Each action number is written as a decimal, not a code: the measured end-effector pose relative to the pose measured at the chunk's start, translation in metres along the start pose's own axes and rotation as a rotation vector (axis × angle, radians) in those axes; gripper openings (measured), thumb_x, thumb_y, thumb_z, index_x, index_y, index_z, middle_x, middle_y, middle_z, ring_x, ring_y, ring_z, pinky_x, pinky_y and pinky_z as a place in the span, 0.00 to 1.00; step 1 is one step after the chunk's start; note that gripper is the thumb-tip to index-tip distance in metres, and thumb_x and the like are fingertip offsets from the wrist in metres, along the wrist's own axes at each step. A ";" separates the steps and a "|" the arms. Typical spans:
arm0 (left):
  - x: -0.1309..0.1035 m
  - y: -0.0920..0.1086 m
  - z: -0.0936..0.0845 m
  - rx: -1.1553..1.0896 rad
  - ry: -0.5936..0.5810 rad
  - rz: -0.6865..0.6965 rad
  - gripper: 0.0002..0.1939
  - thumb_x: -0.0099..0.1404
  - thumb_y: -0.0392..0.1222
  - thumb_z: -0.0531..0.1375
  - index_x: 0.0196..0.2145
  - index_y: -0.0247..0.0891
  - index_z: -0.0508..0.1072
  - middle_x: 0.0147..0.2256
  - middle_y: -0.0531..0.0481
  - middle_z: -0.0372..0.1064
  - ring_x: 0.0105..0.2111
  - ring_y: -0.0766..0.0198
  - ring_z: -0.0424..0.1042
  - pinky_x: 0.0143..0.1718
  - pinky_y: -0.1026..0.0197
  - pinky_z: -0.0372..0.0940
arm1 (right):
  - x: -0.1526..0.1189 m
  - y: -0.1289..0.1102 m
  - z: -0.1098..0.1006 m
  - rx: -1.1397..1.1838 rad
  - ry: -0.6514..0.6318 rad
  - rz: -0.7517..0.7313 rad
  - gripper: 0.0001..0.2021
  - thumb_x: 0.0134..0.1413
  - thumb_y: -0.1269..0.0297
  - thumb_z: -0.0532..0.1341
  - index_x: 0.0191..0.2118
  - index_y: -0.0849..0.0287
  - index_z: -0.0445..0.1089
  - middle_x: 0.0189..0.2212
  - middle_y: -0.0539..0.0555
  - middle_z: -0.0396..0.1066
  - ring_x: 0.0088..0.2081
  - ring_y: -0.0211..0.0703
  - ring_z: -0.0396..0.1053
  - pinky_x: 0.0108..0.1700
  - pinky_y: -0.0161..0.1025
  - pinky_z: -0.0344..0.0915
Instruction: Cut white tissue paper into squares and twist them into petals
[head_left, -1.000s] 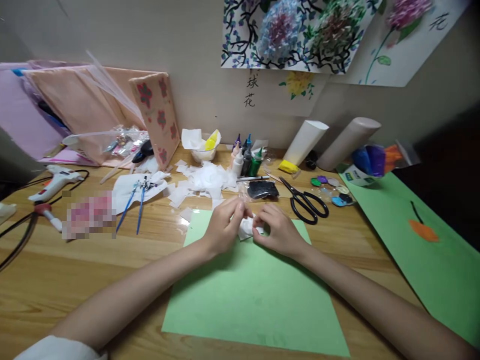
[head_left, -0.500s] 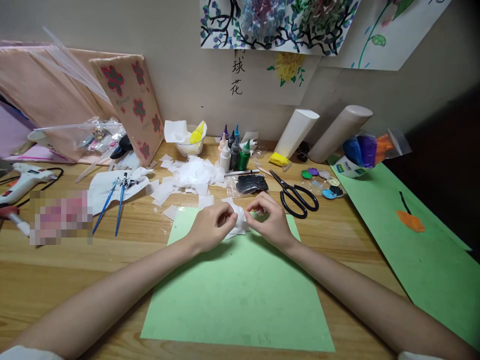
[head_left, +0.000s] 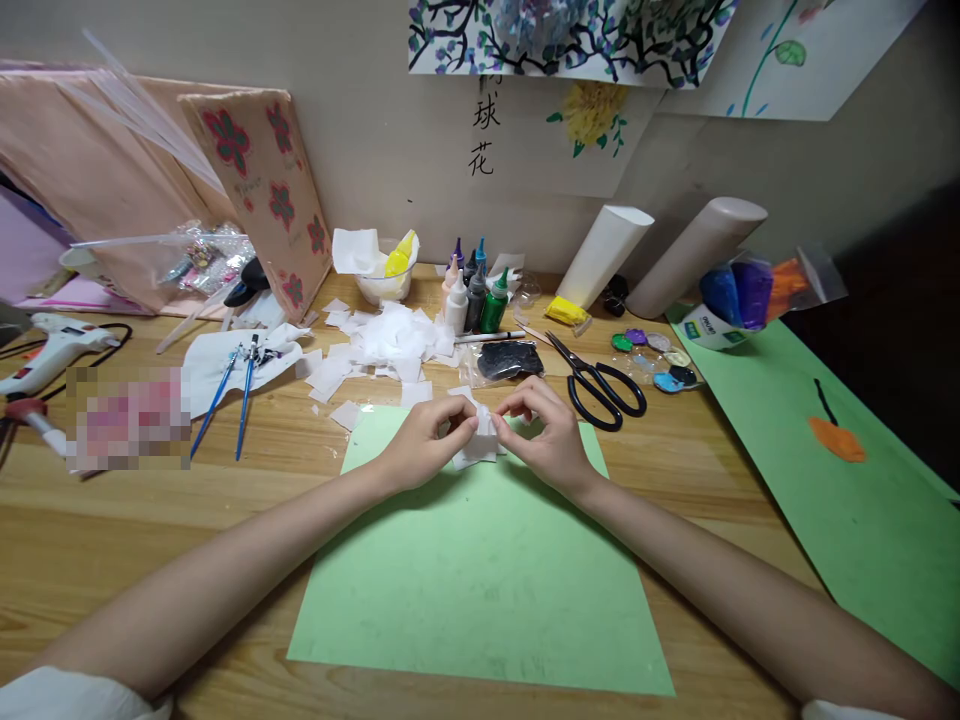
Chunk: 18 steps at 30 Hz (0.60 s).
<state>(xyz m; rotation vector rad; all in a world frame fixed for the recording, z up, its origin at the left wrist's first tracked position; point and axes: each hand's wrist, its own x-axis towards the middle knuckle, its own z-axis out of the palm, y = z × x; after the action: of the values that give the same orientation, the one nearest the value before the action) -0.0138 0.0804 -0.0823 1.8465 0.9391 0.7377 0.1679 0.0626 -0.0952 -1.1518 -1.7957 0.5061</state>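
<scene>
Between both hands, over the far edge of a green sheet (head_left: 480, 590), are white tissue paper pieces (head_left: 472, 455). My left hand (head_left: 431, 438) pinches the paper with thumb and index finger from the left. From the right, my right hand (head_left: 544, 430) pinches it as well, fingertips close to those of the left. Part of the paper is hidden behind the fingers. Just beyond lies a loose heap of white tissue paper squares (head_left: 397, 340). Black-handled scissors (head_left: 596, 380) rest to the right of my right hand, beside a packet of black clay (head_left: 510, 360).
Several paint bottles (head_left: 495, 303) stand behind the packet, near a clear bowl (head_left: 384, 288). At left are paint brushes (head_left: 246, 400) on a crumpled tissue and a glue gun (head_left: 56, 350). Another green sheet (head_left: 885, 520) lies at right. Cardboard tubes (head_left: 604, 258) lean against the wall.
The view has shifted slightly, so most things sit a little further right and higher. Both hands keep their pinch, and the fingertips are a little closer together on the paper.
</scene>
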 end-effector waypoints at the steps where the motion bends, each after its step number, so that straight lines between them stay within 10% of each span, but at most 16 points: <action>1: 0.000 0.000 0.000 -0.006 0.006 0.004 0.12 0.64 0.44 0.51 0.28 0.35 0.66 0.24 0.55 0.61 0.25 0.69 0.58 0.27 0.67 0.53 | 0.000 0.000 0.000 0.008 -0.025 0.002 0.01 0.51 0.68 0.59 0.30 0.57 0.67 0.27 0.51 0.62 0.30 0.41 0.61 0.31 0.37 0.58; 18: 0.001 0.000 0.001 -0.044 0.007 -0.004 0.13 0.65 0.47 0.51 0.29 0.35 0.66 0.26 0.53 0.63 0.26 0.69 0.59 0.27 0.67 0.55 | -0.002 -0.001 0.000 0.000 -0.138 -0.089 0.06 0.55 0.69 0.55 0.30 0.58 0.68 0.27 0.52 0.62 0.30 0.41 0.60 0.31 0.38 0.58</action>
<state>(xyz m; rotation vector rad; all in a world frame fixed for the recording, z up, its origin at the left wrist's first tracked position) -0.0130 0.0805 -0.0825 1.8039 0.9243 0.7573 0.1672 0.0606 -0.0952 -1.0539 -1.9562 0.5446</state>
